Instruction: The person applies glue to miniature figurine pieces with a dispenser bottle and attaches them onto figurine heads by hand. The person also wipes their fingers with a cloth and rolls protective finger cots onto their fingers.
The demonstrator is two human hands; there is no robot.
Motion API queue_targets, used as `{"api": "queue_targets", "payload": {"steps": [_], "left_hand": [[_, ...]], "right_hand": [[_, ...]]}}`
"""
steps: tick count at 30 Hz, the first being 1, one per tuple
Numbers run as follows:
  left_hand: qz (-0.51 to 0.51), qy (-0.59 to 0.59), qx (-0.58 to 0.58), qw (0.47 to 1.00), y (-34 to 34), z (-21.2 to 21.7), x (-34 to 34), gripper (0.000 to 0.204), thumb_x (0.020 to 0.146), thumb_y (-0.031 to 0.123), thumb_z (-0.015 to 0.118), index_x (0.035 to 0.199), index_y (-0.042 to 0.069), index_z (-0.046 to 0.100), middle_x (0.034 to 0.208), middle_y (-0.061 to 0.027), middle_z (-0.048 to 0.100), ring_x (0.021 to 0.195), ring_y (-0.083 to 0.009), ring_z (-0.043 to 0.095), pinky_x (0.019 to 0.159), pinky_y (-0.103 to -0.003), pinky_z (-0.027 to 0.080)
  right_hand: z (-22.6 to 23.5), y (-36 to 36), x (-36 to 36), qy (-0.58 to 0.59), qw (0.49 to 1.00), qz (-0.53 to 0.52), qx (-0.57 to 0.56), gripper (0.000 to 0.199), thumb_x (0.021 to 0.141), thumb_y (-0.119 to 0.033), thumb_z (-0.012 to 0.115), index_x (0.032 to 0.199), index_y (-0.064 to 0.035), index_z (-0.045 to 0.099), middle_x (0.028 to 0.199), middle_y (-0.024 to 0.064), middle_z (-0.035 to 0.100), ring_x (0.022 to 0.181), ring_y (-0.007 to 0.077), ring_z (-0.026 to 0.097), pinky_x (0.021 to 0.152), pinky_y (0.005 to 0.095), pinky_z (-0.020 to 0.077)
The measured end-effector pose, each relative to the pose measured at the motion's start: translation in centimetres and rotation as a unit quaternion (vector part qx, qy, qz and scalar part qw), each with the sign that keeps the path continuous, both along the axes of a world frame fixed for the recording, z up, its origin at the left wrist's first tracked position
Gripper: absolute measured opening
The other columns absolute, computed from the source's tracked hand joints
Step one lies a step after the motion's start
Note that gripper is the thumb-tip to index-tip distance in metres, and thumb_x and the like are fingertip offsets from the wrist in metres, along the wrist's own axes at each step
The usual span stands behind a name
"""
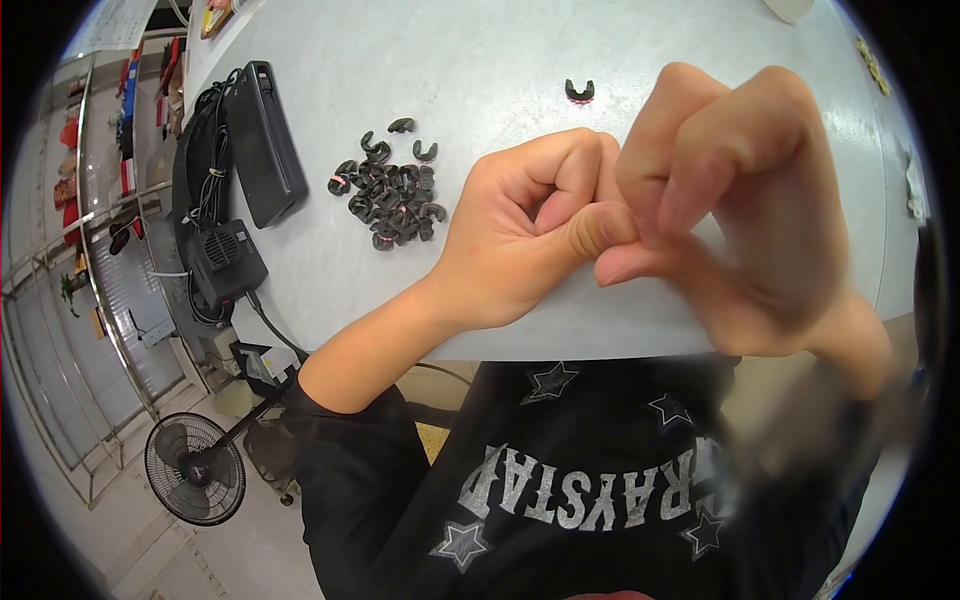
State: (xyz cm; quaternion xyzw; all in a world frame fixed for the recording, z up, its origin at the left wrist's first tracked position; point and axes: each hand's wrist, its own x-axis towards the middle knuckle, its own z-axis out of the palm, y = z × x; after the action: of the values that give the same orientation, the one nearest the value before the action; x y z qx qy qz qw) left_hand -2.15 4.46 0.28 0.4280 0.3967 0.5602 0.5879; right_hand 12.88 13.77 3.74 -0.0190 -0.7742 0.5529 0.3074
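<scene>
Your left hand (525,225) and right hand (775,215) have fingers pinched together, any contents hidden, the heaped black pieces (392,203) lying left, nearer your left.

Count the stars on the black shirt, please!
4 on the shirt: upper-left star, upper-right star, lower-left star, lower-right star. Others may be hidden.

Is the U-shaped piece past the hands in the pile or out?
Out: the black U-shaped piece rests on the table, apart from the pile.
</scene>
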Motion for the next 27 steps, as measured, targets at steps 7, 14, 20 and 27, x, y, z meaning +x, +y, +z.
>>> {"api": "queue_targets", "payload": {"steps": [7, 14, 20, 27], "left_hand": [[-0.003, -0.006, -0.003, 1.0, 0.0, 0.1, 0.0, 0.042, 0.087, 0.012, 0.064, 0.062, 0.012, 0.031, 0.067, 0.0018, 0.05, 0.062, -0.0034, 0.04, 0.053, -0.018, 0.031], [-0.002, 0.019, -0.005, 1.0, 0.0, 0.1, 0.0, 0.042, 0.086, 0.013, 0.065, 0.063, 0.012, 0.03, 0.068, 0.0017, 0.05, 0.063, -0.0037, 0.04, 0.053, -0.018, 0.03], [0.006, 0.01, -0.012, 1.0, -0.1, 0.2, 0.0, 0.043, 0.086, 0.015, 0.065, 0.063, 0.011, 0.03, 0.069, 0.0009, 0.05, 0.063, -0.0046, 0.04, 0.054, -0.019, 0.031], [-0.001, -0.01, 0.029, 1.0, -0.1, 0.0, 0.1, 0.043, 0.086, 0.018, 0.066, 0.063, 0.011, 0.03, 0.07, 0.0, 0.051, 0.064, -0.0058, 0.041, 0.056, -0.02, 0.032]], "right_hand": [[0.1, 0.2, -0.2, 0.033, 0.999, 0.004, 0.003, 0.045, 0.064, 0.007, 0.077, 0.084, -0.0075, 0.04, 0.08, 0.007, 0.05, 0.062, 0.0113, 0.049, 0.054, 0.0224, 0.0408], [-0.4, 0.5, -0.2, 0.017, 0.997, 0.007, 0.068, 0.046, 0.063, 0.007, 0.077, 0.083, -0.0081, 0.039, 0.081, 0.008, 0.05, 0.061, 0.0122, 0.048, 0.051, 0.0231, 0.0397], [-1.3, 0.4, 0.2, 0.027, 0.998, 0.018, 0.054, 0.046, 0.063, 0.005, 0.078, 0.081, -0.0085, 0.038, 0.079, 0.0076, 0.051, 0.061, 0.0119, 0.048, 0.051, 0.0226, 0.0387], [0.5, 1.3, 0.1, 0.007, 0.993, 0.061, 0.104, 0.044, 0.065, -0.001, 0.08, 0.078, -0.0087, 0.039, 0.078, 0.0082, 0.052, 0.06, 0.0109, 0.049, 0.051, 0.021, 0.0385]]}}
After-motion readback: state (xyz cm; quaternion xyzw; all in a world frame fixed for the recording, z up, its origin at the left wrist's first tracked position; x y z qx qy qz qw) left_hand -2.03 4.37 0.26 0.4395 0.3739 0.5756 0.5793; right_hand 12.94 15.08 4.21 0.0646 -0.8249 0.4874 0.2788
